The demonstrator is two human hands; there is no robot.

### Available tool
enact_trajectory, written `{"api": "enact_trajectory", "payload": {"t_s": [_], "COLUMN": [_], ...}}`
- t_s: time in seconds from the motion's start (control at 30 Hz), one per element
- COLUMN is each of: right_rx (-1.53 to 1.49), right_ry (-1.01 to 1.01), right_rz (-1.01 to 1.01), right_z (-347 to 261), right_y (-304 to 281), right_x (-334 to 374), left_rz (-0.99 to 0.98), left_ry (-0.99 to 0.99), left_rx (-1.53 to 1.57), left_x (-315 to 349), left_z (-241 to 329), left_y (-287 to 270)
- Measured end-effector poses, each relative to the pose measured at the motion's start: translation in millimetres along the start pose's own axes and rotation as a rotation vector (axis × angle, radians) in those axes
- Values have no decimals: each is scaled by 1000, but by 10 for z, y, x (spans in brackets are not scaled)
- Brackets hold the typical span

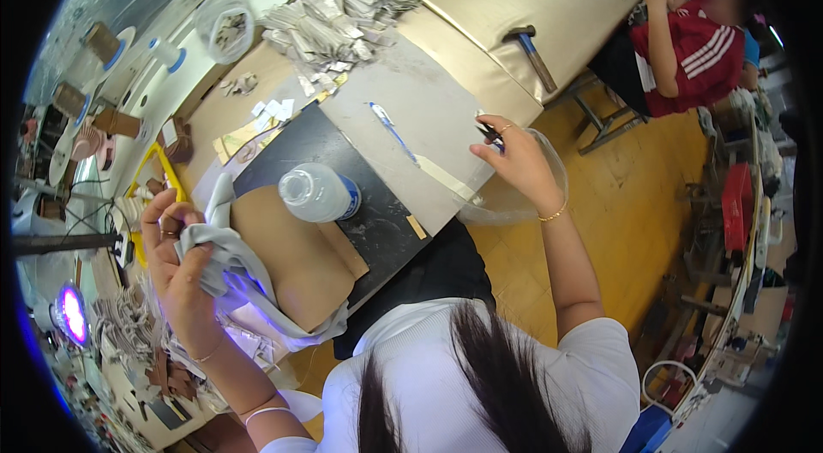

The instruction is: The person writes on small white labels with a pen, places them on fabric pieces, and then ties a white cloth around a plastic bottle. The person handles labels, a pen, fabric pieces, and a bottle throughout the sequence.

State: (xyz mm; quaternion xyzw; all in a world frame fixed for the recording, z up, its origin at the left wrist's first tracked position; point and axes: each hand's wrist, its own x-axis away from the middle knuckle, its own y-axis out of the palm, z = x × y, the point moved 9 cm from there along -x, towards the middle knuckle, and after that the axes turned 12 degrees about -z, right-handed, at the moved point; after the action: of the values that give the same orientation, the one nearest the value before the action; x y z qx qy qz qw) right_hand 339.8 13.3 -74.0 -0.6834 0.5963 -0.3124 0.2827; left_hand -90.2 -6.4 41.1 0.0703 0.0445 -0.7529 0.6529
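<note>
My left hand (178, 269) is closed on a light grey-white cloth (236, 260), pinching its upper part. The cloth hangs in folds down the left side of a brown cardboard sheet (296, 282). Over the table's right edge, my right hand (521, 166) is closed on a small black tool (489, 134), mostly hidden by the fingers. Beneath that hand is a clear plastic bag or tub (501, 209). A clear plastic bottle (319, 193) with a blue label stands between my hands, by the cardboard and on the black board (386, 222). Beyond it lies a blue-and-white pen-like tool (392, 132).
Pale strips and cut pieces (330, 24) are heaped at the far side. A hammer (533, 57) lies near the table's right edge. Thread spools (103, 43) and a lit purple lamp (72, 314) are on the left. A person in red (699, 46) works at the far right.
</note>
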Motion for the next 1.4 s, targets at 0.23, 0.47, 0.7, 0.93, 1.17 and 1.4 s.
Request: {"api": "enact_trajectory", "payload": {"t_s": [0.23,0.47,0.7,0.93,1.17,1.4], "right_rx": [101,218,298,-328,218,689], "right_ry": [-226,-158,435,-218,-975,-932], "right_rz": [47,277,149,-162,-711,-696], "right_z": [-373,-107,468,-1162,-2743,-2854], "right_y": [471,92,-575,470,2517,3185], "right_x": [-572,-604,-522,-1529,-1999,-2110], "left_rz": [-17,-61,152,222,370,514], "left_ry": [-112,-26,72,128,112,61], "left_rx": [-141,-114,-323,-526,-663,-653], "left_x": [147,342,656,898,1045,1443], "left_z": [106,263,368,703,870,966], "left_y": [-62,-141,-575,-595,-602,-802]}}
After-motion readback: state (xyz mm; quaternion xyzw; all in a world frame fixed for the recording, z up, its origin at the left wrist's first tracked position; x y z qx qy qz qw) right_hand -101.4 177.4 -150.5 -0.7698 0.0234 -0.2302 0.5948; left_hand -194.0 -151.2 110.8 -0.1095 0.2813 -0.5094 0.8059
